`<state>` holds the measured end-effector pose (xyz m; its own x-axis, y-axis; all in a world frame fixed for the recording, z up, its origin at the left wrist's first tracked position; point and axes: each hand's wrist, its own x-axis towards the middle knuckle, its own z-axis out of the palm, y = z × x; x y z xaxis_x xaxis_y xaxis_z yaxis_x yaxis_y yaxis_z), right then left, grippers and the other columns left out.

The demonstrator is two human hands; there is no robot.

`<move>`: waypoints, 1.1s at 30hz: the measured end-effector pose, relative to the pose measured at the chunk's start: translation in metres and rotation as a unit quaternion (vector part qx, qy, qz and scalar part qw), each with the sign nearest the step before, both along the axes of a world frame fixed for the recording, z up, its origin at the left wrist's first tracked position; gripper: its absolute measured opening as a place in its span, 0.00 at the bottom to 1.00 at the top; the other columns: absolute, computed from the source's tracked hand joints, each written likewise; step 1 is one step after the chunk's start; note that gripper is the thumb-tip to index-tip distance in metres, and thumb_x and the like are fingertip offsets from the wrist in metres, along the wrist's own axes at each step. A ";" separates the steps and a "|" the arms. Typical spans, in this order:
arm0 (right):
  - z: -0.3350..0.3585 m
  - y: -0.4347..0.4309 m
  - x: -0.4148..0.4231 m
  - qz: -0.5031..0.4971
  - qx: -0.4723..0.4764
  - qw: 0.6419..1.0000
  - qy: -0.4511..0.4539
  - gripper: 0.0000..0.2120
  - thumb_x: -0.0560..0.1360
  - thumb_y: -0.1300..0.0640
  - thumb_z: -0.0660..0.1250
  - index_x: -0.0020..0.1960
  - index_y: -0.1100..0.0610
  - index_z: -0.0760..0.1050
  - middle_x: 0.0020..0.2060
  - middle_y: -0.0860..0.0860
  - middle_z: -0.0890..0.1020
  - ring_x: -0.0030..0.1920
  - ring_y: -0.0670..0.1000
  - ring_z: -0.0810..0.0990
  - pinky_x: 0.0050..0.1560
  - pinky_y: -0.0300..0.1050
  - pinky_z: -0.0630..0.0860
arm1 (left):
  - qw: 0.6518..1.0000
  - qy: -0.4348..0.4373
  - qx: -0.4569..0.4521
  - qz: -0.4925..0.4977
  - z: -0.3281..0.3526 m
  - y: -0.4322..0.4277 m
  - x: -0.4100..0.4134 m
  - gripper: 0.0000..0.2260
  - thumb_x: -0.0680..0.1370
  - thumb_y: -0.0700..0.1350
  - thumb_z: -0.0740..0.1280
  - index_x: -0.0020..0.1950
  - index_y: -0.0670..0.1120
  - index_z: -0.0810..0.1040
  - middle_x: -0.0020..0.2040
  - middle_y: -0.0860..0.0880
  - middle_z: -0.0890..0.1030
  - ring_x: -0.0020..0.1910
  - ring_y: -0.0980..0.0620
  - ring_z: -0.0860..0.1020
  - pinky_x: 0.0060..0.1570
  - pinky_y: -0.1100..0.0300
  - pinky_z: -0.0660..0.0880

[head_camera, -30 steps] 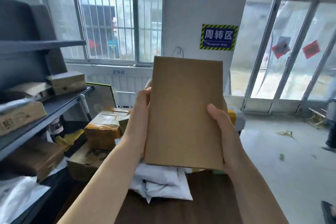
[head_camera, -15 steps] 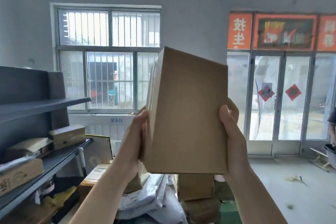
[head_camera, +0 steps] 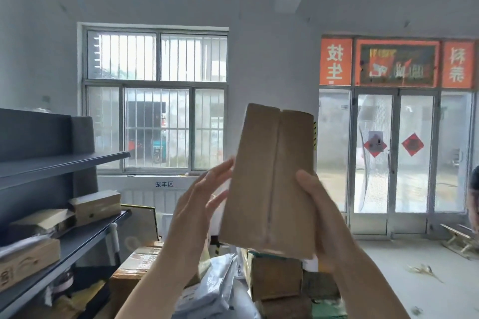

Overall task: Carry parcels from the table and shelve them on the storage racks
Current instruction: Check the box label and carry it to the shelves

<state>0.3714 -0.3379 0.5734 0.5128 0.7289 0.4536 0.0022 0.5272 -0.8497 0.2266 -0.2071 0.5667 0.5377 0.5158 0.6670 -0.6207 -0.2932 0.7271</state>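
- Head view showed a brown cardboard box (head_camera: 269, 184) raised upright at chest height, in front of the window (head_camera: 155, 101) and well above the heap of parcels (head_camera: 274, 280) below.
- The right hand (head_camera: 318, 212) held the box, thumb on its near face and palm along its right edge; the fingers were hidden behind it.
- The left hand (head_camera: 199, 202) had opened: fingers spread, palm near the box's left edge, blurred. Whether it touched the cardboard could not be told.
- A second earlier both hands had clamped the box by its sides with a plain face toward the camera; now the face with the centre seam was turned this way. So the box had been rotated in the hands, and the left grip let go to do it.
- The view had also lifted, from the surface and parcels up to the wall and ceiling.
- My reading: the box was being checked or re-gripped before shelving. The storage rack (head_camera: 64, 160) stood to the left, its upper shelf bare, its lower shelf holding a few boxes (head_camera: 96, 204).
- Nothing had reached the rack yet with this box.
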 end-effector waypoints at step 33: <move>-0.021 0.023 -0.036 -0.044 0.148 0.983 -0.096 0.32 0.72 0.45 0.65 0.75 0.43 0.65 0.65 0.45 0.83 0.59 0.51 0.86 0.49 0.44 0.84 | 0.995 -0.085 -0.028 -0.044 0.007 0.018 -0.026 0.24 0.78 0.47 0.62 0.75 0.53 0.71 0.64 0.46 0.83 0.56 0.47 0.84 0.43 0.56 0.83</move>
